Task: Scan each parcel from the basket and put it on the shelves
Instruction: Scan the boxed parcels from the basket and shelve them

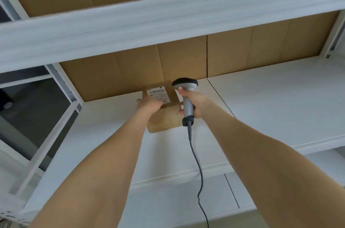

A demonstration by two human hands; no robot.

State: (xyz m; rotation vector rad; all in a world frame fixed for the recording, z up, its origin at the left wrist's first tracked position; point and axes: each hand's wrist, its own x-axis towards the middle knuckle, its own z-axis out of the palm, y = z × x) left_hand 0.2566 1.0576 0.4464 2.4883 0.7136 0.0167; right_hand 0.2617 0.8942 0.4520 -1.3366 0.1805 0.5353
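Left hand (149, 103) lies palm-down on the parcel (164, 117), just left of the frame's centre, with the fingers laid across the top and reaching the lower edge of the white barcode label (158, 94). The thumb sticks out past the parcel's left side. Whether the fingertips curl is hard to tell.

The right hand (194, 103), just right of centre, is wrapped round the grey handle of the scanner (187, 106). The scanner's dark head sits above the fist beside the parcel's far right corner, and its cable (197, 162) trails down to the bottom edge of the frame.

The brown parcel lies flat on the white shelf (270, 106), its far end close to the cardboard backing (252, 46). A white shelf beam (168, 22) crosses the upper frame.
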